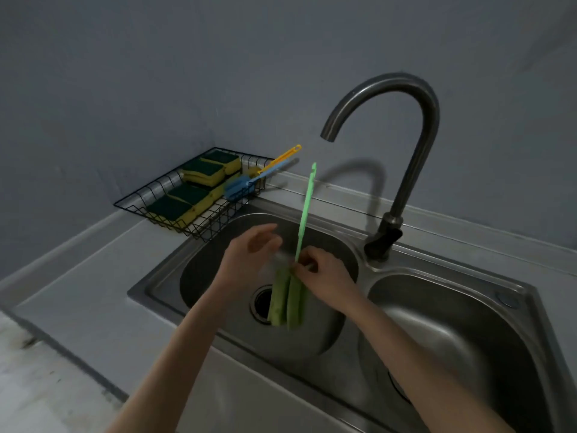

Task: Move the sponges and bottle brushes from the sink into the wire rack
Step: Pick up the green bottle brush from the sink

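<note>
A green bottle brush [304,210] stands nearly upright over the left sink basin [206,273], its handle pointing up and its green sponge head hanging down over the drain. My right hand [324,273] pinches it where the handle meets the head. My left hand [249,251] hovers just left of the brush with its fingers apart, blurred, holding nothing. At the back left the black wire rack [146,201] holds several yellow-and-green sponges [203,171], a blue bottle brush [242,187] and a yellow bottle brush [281,159] whose handles stick out over its right edge.
A dark curved faucet [402,170] rises between the two basins, its spout above and right of the green brush. The right basin [452,332] lies under my right forearm. Grey counter [93,295] surrounds the sink, with the wall close behind the rack.
</note>
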The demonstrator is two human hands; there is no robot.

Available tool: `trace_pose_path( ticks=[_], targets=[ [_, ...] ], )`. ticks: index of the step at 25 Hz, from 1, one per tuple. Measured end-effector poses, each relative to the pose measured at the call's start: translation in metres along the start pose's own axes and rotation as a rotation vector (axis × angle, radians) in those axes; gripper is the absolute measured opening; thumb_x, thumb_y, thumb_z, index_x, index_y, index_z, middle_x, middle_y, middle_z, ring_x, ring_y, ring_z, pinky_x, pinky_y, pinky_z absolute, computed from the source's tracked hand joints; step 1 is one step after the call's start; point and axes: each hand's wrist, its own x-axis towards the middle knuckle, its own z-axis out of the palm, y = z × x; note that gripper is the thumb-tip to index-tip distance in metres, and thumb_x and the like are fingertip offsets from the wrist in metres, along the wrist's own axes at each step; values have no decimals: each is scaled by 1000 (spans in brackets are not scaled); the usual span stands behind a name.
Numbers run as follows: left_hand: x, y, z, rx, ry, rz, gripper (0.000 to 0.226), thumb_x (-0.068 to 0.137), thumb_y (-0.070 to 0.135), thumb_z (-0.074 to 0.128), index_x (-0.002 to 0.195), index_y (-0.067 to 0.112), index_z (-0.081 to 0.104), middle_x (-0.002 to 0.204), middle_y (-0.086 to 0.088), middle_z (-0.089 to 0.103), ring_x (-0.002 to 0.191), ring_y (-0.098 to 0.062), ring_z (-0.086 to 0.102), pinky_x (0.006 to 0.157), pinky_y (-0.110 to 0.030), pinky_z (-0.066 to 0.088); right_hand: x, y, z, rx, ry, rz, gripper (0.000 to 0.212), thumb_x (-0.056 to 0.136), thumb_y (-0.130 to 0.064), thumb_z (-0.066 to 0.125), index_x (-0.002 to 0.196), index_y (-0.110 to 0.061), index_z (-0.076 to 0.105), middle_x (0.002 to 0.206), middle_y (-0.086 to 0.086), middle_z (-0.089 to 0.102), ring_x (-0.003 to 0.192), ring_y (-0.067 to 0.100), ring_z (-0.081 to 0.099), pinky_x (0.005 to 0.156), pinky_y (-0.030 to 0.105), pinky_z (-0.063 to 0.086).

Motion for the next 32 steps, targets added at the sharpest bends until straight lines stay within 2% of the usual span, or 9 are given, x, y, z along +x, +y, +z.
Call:
trace_pose_path(
  ticks=[4, 7, 12, 14, 17, 19, 24, 29, 32],
  targets=[
    [22, -18, -38, 121, -137, 31, 35, 86, 20, 56, 121, 15, 54, 102, 7, 59, 97, -7, 56, 74, -6, 45, 38, -35, 25, 29, 35, -18, 26, 89, -26, 51, 108, -10, 59, 110, 8, 63, 89, 11, 52, 61, 8, 36],
    [40, -26, -66, 127, -188, 52, 34, 87, 21, 55, 121, 16, 54, 102, 8, 59, 92, -4, 56, 67, 6, 41, 69, -55, 33, 82, 102, -31, 20, 88, -24, 53, 102, -12, 62, 93, 0, 63, 84, 10, 54, 69, 17, 41],
    [74, -31, -112, 100, -287, 84, 34, 84, 15, 59, 117, 24, 51, 93, 23, 54, 90, 0, 57, 66, 5, 44, 114, -84, 48, 190, 203, -30, 7, 88, -19, 54, 82, -19, 57, 71, -5, 54, 69, 11, 50, 69, 29, 41],
    [91, -29, -131, 137, -299, 106, 36, 84, 13, 59, 118, 22, 51, 96, 18, 55, 89, 0, 56, 68, 1, 44, 129, -97, 56, 235, 238, -30, 8, 88, -20, 54, 81, -18, 57, 68, -8, 52, 65, 6, 48, 63, 23, 39],
    [122, -28, -157, 169, -319, 136, 39, 84, 15, 59, 122, 21, 52, 112, 5, 57, 106, -13, 55, 90, -22, 47, 154, -116, 59, 280, 341, 18, 13, 88, -26, 53, 78, -20, 59, 67, -10, 52, 66, 9, 50, 61, 21, 40],
    [145, -32, -173, 199, -356, 167, 38, 83, 16, 60, 120, 23, 53, 116, 2, 58, 112, -16, 55, 96, -33, 47, 173, -127, 60, 336, 399, 53, 18, 88, -27, 53, 70, -24, 56, 68, -9, 53, 73, 15, 53, 70, 30, 45],
    [190, -44, -190, 271, -386, 186, 37, 84, 16, 58, 120, 24, 52, 125, -4, 57, 116, -17, 52, 98, -38, 47, 211, -134, 64, 415, 508, 84, 21, 86, -24, 56, 66, -29, 53, 69, -7, 55, 85, 30, 61, 86, 47, 51],
    [230, -73, -177, 293, -411, 192, 37, 84, 6, 55, 119, 19, 52, 116, 3, 55, 108, -7, 47, 86, -18, 40, 242, -117, 79, 445, 533, 183, 15, 85, -22, 55, 71, -24, 53, 68, -7, 55, 83, 28, 62, 85, 46, 51],
    [247, -91, -162, 261, -440, 136, 38, 83, 3, 55, 119, 17, 54, 118, 1, 54, 105, -6, 46, 84, -19, 38, 253, -95, 86, 453, 542, 294, 17, 86, -25, 55, 69, -23, 51, 68, -7, 55, 84, 30, 64, 83, 44, 51]
  ],
)
